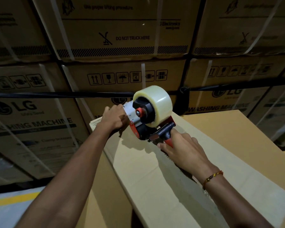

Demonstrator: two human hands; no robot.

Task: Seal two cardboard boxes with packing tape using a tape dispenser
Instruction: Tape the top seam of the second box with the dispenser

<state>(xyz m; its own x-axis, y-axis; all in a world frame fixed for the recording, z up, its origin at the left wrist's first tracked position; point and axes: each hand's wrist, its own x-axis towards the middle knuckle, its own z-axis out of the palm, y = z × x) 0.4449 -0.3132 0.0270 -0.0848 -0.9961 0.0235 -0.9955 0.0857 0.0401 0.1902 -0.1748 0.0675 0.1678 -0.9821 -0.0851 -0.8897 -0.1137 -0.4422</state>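
Observation:
A large plain cardboard box (212,158) fills the lower right of the head view. On its far left corner stands a red and black tape dispenser (145,127) with a roll of clear tape (156,104). My right hand (183,148) grips the dispenser's handle from behind. My left hand (115,117) reaches to the box's far corner beside the dispenser's metal front, fingers curled over the edge there; what they hold is hidden.
A wall of stacked, strapped washing machine cartons (122,76) rises close behind the box. A black band (56,94) runs across them. Grey floor with a yellow line (11,201) shows at lower left.

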